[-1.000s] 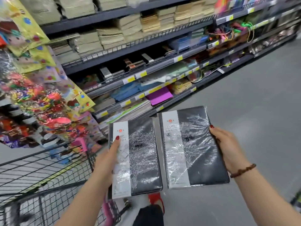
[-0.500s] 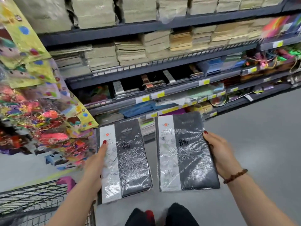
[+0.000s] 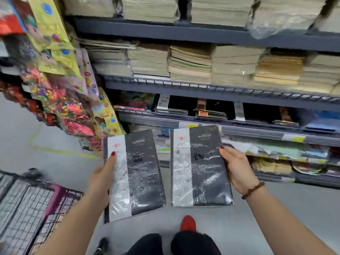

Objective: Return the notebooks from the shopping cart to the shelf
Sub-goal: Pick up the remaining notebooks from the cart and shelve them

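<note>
Two shrink-wrapped black notebooks with a white band down the left side are held flat in front of me. My left hand [image 3: 103, 173] grips the left notebook [image 3: 141, 173] by its left edge. The right notebook [image 3: 204, 168] is gripped at its right edge by my right hand [image 3: 237, 168], which wears a bead bracelet. Both notebooks hover just before the grey shelf rack [image 3: 239, 129], level with its lower tiers. A wire shopping cart [image 3: 27, 208] stands at the lower left, beside my left arm.
Upper shelves carry stacks of beige paper pads [image 3: 189, 61]. One tier holds dark notebooks between upright dividers [image 3: 207, 113]. Colourful toy packets [image 3: 60, 92] hang at the left end of the rack. Grey floor lies below, with my red shoe [image 3: 187, 222] showing.
The view has turned to face the rack and come closer; the shelves now fill the top. Both notebooks stay in my hands, side by side, slightly higher against the rack.
</note>
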A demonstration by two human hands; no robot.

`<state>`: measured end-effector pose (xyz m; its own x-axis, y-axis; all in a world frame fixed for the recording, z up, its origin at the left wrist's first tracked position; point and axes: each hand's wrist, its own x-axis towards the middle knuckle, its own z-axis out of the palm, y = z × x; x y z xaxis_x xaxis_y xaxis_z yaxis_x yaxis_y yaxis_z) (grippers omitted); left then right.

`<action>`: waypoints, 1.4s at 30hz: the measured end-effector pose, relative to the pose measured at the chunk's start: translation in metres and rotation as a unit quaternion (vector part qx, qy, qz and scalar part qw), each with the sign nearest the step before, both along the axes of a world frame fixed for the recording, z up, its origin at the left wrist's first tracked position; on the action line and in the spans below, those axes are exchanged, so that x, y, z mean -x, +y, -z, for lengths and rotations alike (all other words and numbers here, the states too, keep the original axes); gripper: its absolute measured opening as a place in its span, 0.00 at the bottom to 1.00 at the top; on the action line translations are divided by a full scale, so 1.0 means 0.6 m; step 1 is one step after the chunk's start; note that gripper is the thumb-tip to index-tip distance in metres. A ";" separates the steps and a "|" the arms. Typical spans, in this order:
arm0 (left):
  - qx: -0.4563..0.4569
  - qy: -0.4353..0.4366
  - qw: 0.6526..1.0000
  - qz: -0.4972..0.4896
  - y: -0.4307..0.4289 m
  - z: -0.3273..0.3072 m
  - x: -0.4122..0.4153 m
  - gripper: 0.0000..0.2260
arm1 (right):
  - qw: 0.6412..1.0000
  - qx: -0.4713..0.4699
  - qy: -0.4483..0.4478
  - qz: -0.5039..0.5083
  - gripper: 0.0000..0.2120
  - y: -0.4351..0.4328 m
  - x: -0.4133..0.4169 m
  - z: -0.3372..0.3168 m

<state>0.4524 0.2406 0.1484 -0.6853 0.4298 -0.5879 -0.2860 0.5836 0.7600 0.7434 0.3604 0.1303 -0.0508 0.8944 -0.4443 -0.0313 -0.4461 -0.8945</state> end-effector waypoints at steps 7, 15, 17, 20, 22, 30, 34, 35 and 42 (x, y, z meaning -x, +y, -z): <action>0.055 0.031 0.997 -0.052 0.060 0.032 0.004 0.18 | 0.997 0.035 -0.017 -0.062 0.10 0.117 0.041 0.036; 0.040 0.052 0.997 -0.051 0.164 0.117 0.059 0.21 | 0.999 -0.001 0.008 -0.038 0.10 0.241 0.120 0.126; 0.028 0.039 0.997 -0.056 0.197 0.137 0.086 0.21 | 0.999 -0.030 0.009 -0.023 0.08 0.272 0.147 0.136; 0.054 0.030 0.997 -0.052 0.247 0.211 0.173 0.16 | 0.998 -0.062 0.015 -0.013 0.08 0.312 0.181 0.150; 0.046 0.046 0.997 -0.032 0.262 0.305 0.255 0.14 | 0.996 -0.083 0.010 -0.013 0.08 0.332 0.202 0.158; 0.099 0.125 0.981 0.114 0.341 0.252 0.213 0.19 | 0.989 -0.083 0.052 0.111 0.15 0.354 0.245 0.160; 0.092 0.152 0.971 0.157 0.337 0.248 0.214 0.20 | 0.991 -0.081 0.098 0.038 0.19 0.324 0.230 0.164; 0.084 0.172 0.968 0.165 0.336 0.247 0.213 0.19 | 0.992 -0.082 0.099 0.019 0.15 0.316 0.227 0.166; 0.088 0.160 0.974 0.136 0.357 0.229 0.185 0.19 | 0.995 -0.055 0.084 -0.005 0.10 0.294 0.225 0.184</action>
<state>0.3415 0.4548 0.0111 -0.7203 0.5331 -0.4437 0.1328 0.7339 0.6662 0.6085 0.5368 0.0201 -0.1252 0.9363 -0.3282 -0.1800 -0.3467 -0.9205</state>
